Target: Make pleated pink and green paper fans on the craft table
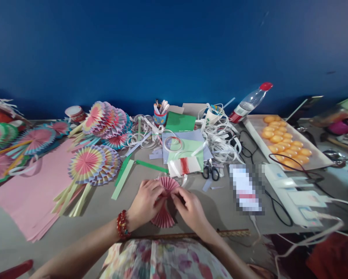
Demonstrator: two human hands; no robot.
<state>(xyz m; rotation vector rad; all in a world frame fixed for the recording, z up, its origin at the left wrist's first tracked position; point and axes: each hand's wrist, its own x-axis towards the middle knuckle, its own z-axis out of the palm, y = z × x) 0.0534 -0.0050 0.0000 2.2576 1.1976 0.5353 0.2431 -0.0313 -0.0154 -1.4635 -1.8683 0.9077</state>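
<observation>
A pink pleated paper (163, 217) is pinched at its middle and fans out above and below my fingers, like a bow tie. My left hand (147, 199) is closed on it from the left, fingertips at the narrow waist. From the right, my right hand (190, 206) pinches it with thumb and fingers close to the same spot. Just beyond the fan lies a white card wound with red thread (185, 166). Black-handled scissors (211, 173) rest to the right of that card. Whatever sits right between the fingertips is hidden.
Finished paper fans (86, 164) and pink sheets (34, 190) spread over the left side. White paper strips (223, 143) tangle behind the scissors. A phone (246, 189), a power strip (291, 195), a tray of orange egg-shaped things (321, 159) and a leaning bottle (249, 104) stand right.
</observation>
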